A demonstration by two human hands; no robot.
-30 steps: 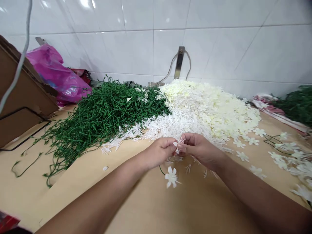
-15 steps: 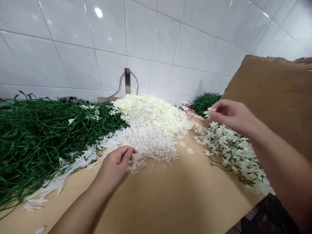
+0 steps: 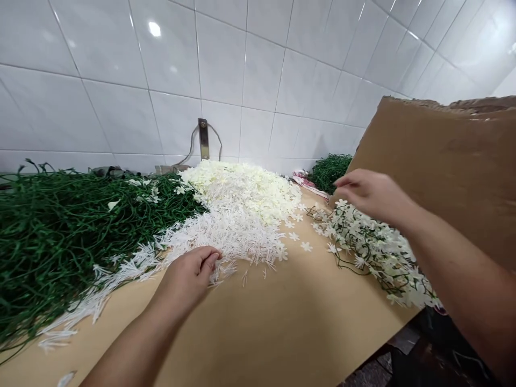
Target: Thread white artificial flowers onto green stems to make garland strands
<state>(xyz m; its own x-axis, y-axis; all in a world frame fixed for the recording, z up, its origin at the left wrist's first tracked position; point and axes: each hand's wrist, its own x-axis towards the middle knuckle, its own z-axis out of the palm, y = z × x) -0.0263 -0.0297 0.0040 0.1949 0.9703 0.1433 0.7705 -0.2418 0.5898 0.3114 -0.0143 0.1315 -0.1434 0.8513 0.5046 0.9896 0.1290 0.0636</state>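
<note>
My left hand (image 3: 193,274) rests low beside the heap of white plastic stamens (image 3: 229,231), thumb and index finger pinched together. Whatever they hold, if anything, is too small to make out. Over on the right, my right hand (image 3: 368,196) hovers above a pile of assembled artificial flowers (image 3: 374,242), white blossoms on green stems. Its fingers are bent and slightly apart, with no blossom visible at the tips. Behind the stamens lies a mound of loose cream-white petals (image 3: 245,185). A large bundle of green plastic stems (image 3: 80,226) fills the left side.
A tan tabletop (image 3: 250,328) carries everything, with a few loose petals (image 3: 306,246) near the middle. Brown cardboard (image 3: 443,156) stands at the right. Another green bundle (image 3: 330,169) sits at the back by the tiled wall (image 3: 258,70). A metal bracket (image 3: 203,140) leans there.
The white flower seen in my right fingertips is no longer there; that hand stays above the flower pile. My left hand keeps its pinch. The view has shifted slightly to the right.
</note>
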